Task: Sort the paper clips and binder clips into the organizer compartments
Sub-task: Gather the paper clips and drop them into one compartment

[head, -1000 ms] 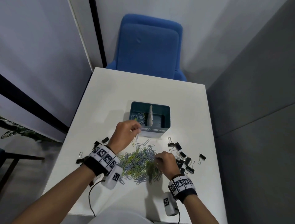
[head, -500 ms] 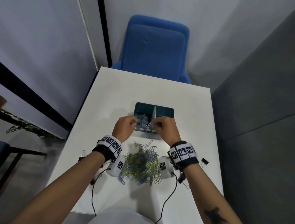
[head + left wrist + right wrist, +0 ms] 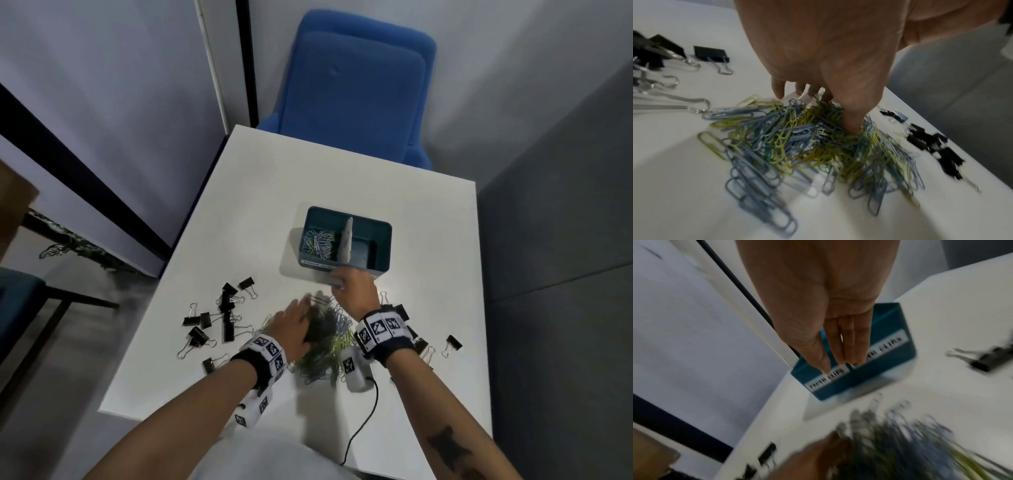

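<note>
Both hands are at work: the left hand (image 3: 824, 53) digs curled fingers into the paper clip pile (image 3: 807, 142), while the right hand (image 3: 354, 291), fingers straight and holding nothing, hovers before the organizer (image 3: 346, 240). Best to pinch a modest bunch and lift clear of stragglers; drop it left of the divider (image 3: 346, 245); binder clips (image 3: 219, 318) lie on either side of the pile.

Dim even room light, soft shadows on the white table (image 3: 260, 192), wide-angle bending at edges, right-wrist view heavily motion-blurred.

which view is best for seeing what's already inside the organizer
The head view: it looks down into the organizer, showing paper clips in the left compartment and none visible in the right, split by a divider. The right wrist view shows only its blurred labelled front. The left wrist view misses it.
</note>
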### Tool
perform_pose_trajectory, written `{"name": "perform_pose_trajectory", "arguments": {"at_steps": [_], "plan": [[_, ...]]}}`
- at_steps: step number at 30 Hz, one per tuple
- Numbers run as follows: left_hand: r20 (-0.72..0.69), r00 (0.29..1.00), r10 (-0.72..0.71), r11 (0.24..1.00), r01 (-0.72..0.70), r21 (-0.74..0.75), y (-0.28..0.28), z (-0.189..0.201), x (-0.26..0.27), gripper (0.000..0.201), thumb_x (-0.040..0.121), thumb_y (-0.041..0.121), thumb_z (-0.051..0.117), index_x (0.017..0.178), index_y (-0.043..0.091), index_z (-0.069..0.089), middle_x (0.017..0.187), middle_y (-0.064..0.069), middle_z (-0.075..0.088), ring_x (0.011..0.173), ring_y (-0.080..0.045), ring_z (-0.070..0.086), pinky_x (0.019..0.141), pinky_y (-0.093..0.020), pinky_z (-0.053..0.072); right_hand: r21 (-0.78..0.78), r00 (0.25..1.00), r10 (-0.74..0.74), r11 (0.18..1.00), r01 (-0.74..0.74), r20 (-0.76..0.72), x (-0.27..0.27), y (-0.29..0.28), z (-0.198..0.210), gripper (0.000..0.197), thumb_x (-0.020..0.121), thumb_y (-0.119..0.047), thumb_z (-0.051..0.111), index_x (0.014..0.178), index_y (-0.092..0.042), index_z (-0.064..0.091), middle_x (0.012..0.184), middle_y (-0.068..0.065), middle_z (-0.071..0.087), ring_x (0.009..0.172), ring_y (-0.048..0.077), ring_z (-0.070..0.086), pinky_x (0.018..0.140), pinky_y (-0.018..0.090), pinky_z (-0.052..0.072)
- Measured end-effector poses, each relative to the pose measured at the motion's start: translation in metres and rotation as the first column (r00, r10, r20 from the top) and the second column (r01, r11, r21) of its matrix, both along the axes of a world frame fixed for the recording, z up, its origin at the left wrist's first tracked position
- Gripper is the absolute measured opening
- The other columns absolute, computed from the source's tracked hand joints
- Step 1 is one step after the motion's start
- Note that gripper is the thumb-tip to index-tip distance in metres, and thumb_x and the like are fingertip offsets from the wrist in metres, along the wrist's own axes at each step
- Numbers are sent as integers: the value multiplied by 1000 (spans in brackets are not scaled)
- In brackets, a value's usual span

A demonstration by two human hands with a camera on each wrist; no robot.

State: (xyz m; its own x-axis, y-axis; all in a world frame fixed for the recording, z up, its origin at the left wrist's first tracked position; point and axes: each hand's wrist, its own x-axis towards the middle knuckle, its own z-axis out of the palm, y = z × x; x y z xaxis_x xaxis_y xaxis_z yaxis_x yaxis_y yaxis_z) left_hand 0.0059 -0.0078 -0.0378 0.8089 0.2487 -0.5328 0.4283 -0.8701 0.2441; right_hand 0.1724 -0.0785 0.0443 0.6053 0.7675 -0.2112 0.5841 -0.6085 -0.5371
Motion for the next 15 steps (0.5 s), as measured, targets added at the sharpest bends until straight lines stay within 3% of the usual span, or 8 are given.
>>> {"name": "perform_pose_trajectory", "arguments": {"at_steps": [3,5,7,8,11,15], "plan": [[45,993,-108,994,108,1,-5,2,-10,80,93,43,48,152,12,2,160,-11,-5,147,-30,1,115,-50,22,-155,998,40,987,-47,-46,-11,-23,-41,47,77,-11,69,122,-21,61,128,6,58,110,28,59,85,37,55],[86,983,-161,987,163,-13,-5,4,-17,76,94,41,48,151,14,6,160,-10,2,147,-28,5,116,-49,21,-294,993,96,949,-114,-74,-15,-35,-57,75,72,-16,78,138,-27,43,154,4,27,132,32,39,96,43,50],[150,977,-153,988,152,16,-2,8,-24,74,93,38,52,150,17,12,160,-10,7,146,-29,8,115,-49,22,-416,987,107,897,-149,-122,-17,-45,-65,94,73,-31,80,148,-32,25,163,5,2,146,33,13,109,49,37],[165,979,-117,993,111,44,-2,11,-27,74,92,38,53,150,17,13,160,-11,8,146,-30,8,115,-50,23,-443,984,115,881,-166,-139,-20,-50,-67,99,73,-41,79,151,-34,19,163,6,-4,148,32,5,113,50,31],[90,992,85,996,-86,3,-2,16,-39,79,94,42,52,151,14,6,159,-16,-1,146,-36,1,117,-49,18,-442,977,193,871,-215,-95,-33,-59,-72,100,73,-58,73,152,-32,16,163,7,-2,149,32,3,116,50,27],[4,995,97,995,-97,-7,-17,11,-42,89,91,44,54,151,9,-2,157,-20,-7,145,-40,-5,117,-51,14,-389,961,269,880,-271,-61,-51,-68,-80,95,70,-46,79,146,-33,23,160,12,7,144,36,15,109,53,37]]}}
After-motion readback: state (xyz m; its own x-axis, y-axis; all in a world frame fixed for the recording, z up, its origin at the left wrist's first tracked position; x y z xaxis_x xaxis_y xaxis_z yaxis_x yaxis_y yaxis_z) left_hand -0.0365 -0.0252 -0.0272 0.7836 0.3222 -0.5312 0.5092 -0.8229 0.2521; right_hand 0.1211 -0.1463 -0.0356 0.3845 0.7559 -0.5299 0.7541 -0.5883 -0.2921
